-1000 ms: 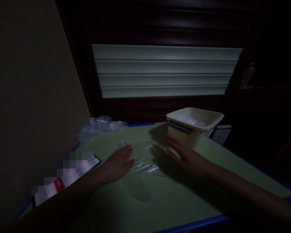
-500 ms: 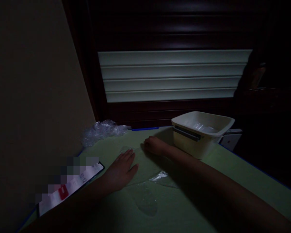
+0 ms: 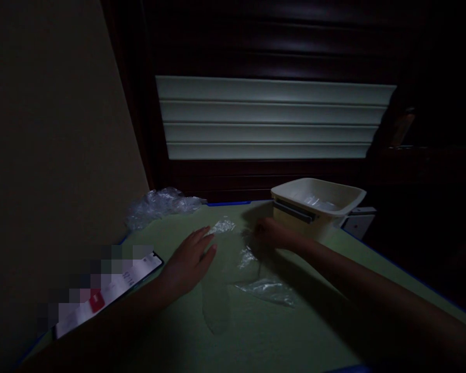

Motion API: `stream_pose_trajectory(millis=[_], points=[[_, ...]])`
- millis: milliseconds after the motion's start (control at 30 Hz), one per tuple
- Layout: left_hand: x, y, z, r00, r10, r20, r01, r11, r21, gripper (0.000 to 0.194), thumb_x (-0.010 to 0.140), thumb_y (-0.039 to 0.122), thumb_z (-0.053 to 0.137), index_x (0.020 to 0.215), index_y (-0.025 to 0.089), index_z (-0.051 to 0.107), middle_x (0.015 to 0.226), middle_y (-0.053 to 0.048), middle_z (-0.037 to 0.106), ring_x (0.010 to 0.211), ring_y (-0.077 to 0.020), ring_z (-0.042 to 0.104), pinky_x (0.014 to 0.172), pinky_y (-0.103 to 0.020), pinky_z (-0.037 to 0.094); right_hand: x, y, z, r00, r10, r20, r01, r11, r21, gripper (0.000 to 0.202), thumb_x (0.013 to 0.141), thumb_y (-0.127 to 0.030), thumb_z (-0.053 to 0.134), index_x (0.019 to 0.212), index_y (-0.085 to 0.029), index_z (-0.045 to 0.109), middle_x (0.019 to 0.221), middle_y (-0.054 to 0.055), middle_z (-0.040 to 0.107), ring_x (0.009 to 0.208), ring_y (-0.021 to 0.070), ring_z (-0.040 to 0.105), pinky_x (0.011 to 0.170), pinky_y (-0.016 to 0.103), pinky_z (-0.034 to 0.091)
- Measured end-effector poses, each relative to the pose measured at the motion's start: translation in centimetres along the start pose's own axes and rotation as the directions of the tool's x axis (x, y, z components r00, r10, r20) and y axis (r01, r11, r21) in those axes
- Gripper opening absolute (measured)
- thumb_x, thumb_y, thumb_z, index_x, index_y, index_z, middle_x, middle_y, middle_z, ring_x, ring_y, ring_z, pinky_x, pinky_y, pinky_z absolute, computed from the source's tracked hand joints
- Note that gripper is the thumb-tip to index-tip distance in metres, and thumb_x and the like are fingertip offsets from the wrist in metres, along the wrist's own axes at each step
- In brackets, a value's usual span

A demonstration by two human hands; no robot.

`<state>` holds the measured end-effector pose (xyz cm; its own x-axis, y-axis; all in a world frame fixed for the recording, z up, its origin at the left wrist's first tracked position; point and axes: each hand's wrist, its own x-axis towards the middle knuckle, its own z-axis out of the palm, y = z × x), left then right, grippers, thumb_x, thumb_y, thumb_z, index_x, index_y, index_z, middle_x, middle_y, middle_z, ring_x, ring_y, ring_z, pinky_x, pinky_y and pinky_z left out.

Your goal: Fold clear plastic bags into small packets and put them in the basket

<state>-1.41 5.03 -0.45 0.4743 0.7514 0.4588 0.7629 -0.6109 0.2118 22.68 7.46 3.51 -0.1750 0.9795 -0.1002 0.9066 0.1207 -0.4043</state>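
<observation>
A thin clear plastic bag (image 3: 266, 290) lies spread on the pale green tabletop (image 3: 256, 342), with shiny creases between and below my hands. My left hand (image 3: 190, 261) rests on it with fingers stretched out flat, near the bag's left side. My right hand (image 3: 271, 233) is closed on the bag's far right part, beside the bin, and crinkled film shows by its fingertips. The bag's exact outline is hard to make out in the dim light.
A cream plastic bin (image 3: 318, 197) with a grey handle and clear plastic inside stands at the back right. A heap of crumpled clear plastic bags (image 3: 159, 207) lies at the back left. A phone (image 3: 112, 295) lies left, by the wall. A white box (image 3: 359, 223) sits behind the bin.
My right hand has moved to the right toward the bin, and the plastic bag now shows more raised, shiny creases. My left hand stays flat in nearly the same place.
</observation>
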Motion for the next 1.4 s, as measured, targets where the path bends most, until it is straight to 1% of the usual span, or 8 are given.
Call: stream_pose_trajectory(millis=[267, 500, 633, 867, 967, 1100, 1233, 1400], points=[[-0.3, -0.4, 0.5, 0.988, 0.090, 0.128, -0.086, 0.996, -0.037, 0.037, 0.087, 0.030, 0.041, 0.117, 0.013, 0.056, 0.125, -0.009, 0.054, 0.115, -0.0206, 0.050, 0.100, -0.033, 0.039, -3.7, 2.0, 1.9, 0.996, 0.062, -0.063, -0.050, 0.982, 0.181, 0.025, 0.091, -0.029, 0.038, 0.096, -0.011, 0.055, 0.065, 0.003, 0.063, 0.053, 0.0138, 0.059, 0.045, 0.023, 0.045], [-0.2, -0.8, 0.7, 0.980, 0.100, 0.174, -0.097, 0.995, -0.023, 0.037, 0.090, 0.031, 0.037, 0.118, 0.014, 0.055, 0.131, -0.009, 0.050, 0.123, -0.0204, 0.042, 0.104, -0.036, 0.033, -4.5, 4.5, 1.8, 0.960, -0.051, -0.276, 0.051, 0.999, -0.009, 0.020, 0.081, -0.025, 0.051, 0.096, -0.014, 0.057, 0.078, 0.010, 0.066, 0.069, 0.0206, 0.062, 0.058, 0.027, 0.043], [-0.2, -0.9, 0.6, 0.984, 0.070, 0.163, -0.069, 0.998, -0.013, 0.041, 0.090, 0.032, 0.039, 0.124, 0.013, 0.050, 0.139, -0.010, 0.038, 0.127, -0.0231, 0.036, 0.105, -0.038, 0.032, -5.6, 3.6, 1.5, 0.933, -0.134, -0.334, 0.097, 0.987, -0.126, 0.024, 0.083, -0.020, 0.044, 0.101, -0.014, 0.058, 0.095, 0.014, 0.064, 0.081, 0.0231, 0.061, 0.069, 0.031, 0.043], [-0.2, -0.9, 0.6, 0.989, 0.052, 0.138, -0.048, 0.998, -0.030, 0.037, 0.089, 0.024, 0.035, 0.118, 0.013, 0.055, 0.131, -0.010, 0.049, 0.121, -0.0206, 0.044, 0.103, -0.037, 0.035, -7.3, 1.0, 2.9, 0.866, -0.473, -0.163, 0.443, 0.876, -0.190, 0.050, 0.090, -0.041, 0.035, 0.130, -0.011, 0.044, 0.134, 0.017, 0.044, 0.120, 0.0246, 0.044, 0.098, 0.036, 0.036], [-0.3, -0.7, 0.6, 0.987, 0.067, 0.149, -0.059, 0.997, -0.059, 0.036, 0.087, 0.021, 0.036, 0.115, 0.014, 0.058, 0.127, -0.009, 0.053, 0.118, -0.0190, 0.047, 0.102, -0.034, 0.037, -7.3, 1.4, 3.0, 0.880, -0.473, -0.043, 0.456, 0.867, -0.200, 0.054, 0.091, -0.044, 0.032, 0.132, -0.011, 0.042, 0.137, 0.018, 0.039, 0.125, 0.0257, 0.037, 0.101, 0.038, 0.032], [-0.3, -0.6, 0.6, 0.989, 0.082, 0.121, -0.069, 0.992, -0.110, 0.034, 0.086, 0.026, 0.040, 0.113, 0.016, 0.059, 0.127, -0.007, 0.053, 0.118, -0.0185, 0.047, 0.101, -0.033, 0.038, -7.2, 1.6, 2.1, 0.876, -0.476, -0.073, 0.453, 0.866, -0.212, 0.041, 0.090, -0.039, 0.038, 0.118, -0.015, 0.055, 0.124, 0.015, 0.053, 0.112, 0.0247, 0.050, 0.093, 0.037, 0.040], [0.0, -0.6, 0.7, 0.998, 0.037, 0.045, -0.030, 0.986, -0.162, 0.031, 0.086, 0.025, 0.041, 0.106, 0.016, 0.062, 0.118, -0.008, 0.060, 0.110, -0.0194, 0.054, 0.097, -0.033, 0.041, -7.8, -0.7, 0.8, 0.801, -0.566, -0.195, 0.524, 0.820, -0.230, 0.026, 0.087, -0.027, 0.045, 0.104, -0.014, 0.061, 0.103, 0.012, 0.060, 0.094, 0.0211, 0.055, 0.082, 0.033, 0.043], [0.3, -0.6, 0.8, 1.000, -0.011, -0.013, 0.008, 0.978, -0.210, 0.027, 0.081, 0.017, 0.045, 0.100, 0.016, 0.064, 0.105, -0.007, 0.066, 0.098, -0.0191, 0.061, 0.091, -0.033, 0.046, -8.7, -5.6, 0.9, 0.613, -0.789, 0.047, 0.773, 0.587, -0.239, 0.016, 0.085, -0.026, 0.051, 0.091, -0.015, 0.062, 0.084, 0.006, 0.061, 0.075, 0.0156, 0.055, 0.068, 0.026, 0.041]])
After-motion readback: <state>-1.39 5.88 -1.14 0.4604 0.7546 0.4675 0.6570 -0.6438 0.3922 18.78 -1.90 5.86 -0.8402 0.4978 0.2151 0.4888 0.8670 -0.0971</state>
